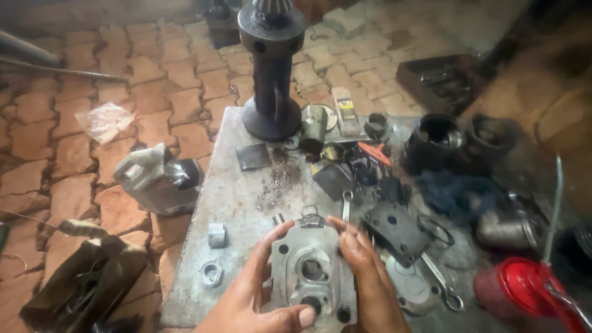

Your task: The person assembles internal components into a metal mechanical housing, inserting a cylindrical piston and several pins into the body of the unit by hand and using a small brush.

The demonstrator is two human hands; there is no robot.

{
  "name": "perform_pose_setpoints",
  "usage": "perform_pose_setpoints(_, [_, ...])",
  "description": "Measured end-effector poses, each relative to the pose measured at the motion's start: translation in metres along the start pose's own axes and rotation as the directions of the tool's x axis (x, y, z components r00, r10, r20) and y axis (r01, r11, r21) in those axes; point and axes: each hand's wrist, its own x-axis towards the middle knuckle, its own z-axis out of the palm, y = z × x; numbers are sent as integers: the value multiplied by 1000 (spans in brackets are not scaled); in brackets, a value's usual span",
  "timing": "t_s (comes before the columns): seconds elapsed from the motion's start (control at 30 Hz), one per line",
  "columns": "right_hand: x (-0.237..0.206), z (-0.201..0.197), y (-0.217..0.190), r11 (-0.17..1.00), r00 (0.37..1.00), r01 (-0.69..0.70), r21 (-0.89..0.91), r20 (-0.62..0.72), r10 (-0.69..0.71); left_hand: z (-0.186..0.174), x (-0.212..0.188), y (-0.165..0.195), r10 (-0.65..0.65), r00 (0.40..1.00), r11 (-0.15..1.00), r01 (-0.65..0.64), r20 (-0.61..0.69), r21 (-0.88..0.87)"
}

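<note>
- At bench front edge: grey metal housing (313, 277), flat-faced, central bore, several bolt holes, dull and oily.
- Left hand (259, 296): closed on housing's left side, thumb across lower face.
- Right hand (364, 271): fingers clamped along right edge.
- Step, judged: inspection of housing; turning it needs a firm two-handed grip.
- Nearby: spanner (346, 203), dark cover plate (394, 231), bench (240, 191).

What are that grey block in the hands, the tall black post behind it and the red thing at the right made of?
The grey block, held between the left hand and right hand, looks like cast metal, probably aluminium: dull pale grey with machined bores. The tall black post seems to be dark cast iron or steel, matte and heavy. The red thing looks like glossy plastic, though blur leaves that uncertain.
</note>
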Motion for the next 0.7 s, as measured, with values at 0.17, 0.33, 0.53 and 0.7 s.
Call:
perform_pose_setpoints(0.17, [-3,-12,2,994,994,-38,-105,95,48,2,5,-3,70,993,997,-72,-95,-12])
perform_pose_setpoints(0.33, [-1,-21,0,836,926,261,-483,370,-74,8,6,-2,109,975,994,-111,-192,-1])
perform_pose_setpoints(0.53, [-3,-22,0,817,935,230,-529,354,-34,11,3,1,100,974,995,-95,-204,35])
perform_pose_setpoints(0.7, [-4,-17,5,860,922,278,-428,369,-115,12,0,7,68,969,996,-53,-236,69])
